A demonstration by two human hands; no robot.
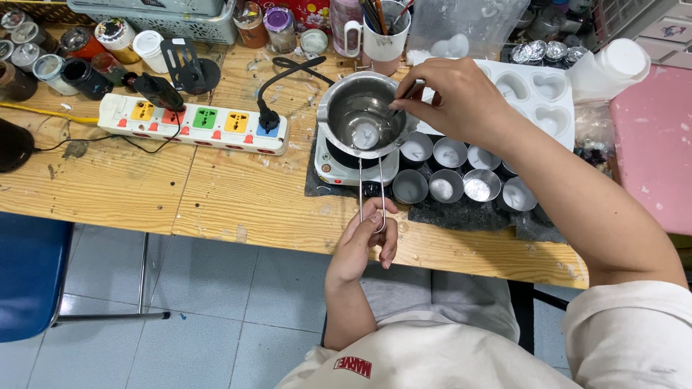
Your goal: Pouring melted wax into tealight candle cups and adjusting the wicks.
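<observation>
Your left hand (366,234) is curled tight around the wire handle (372,194) at lower centre, and that thin, stiff loop is probably the place to grip. Your right hand (450,94) pinches a slim metal stirrer (409,92) above the steel melting pot (362,115), which sits on a small hotplate (333,167) at upper centre (likely hot, slick-walled, with liquid inside), small metal cups (447,176) to its right.

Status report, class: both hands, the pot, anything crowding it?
Left hand grips wire handle. Right hand stirs steel pot on hotplate. Small tins crowd alongside.
</observation>
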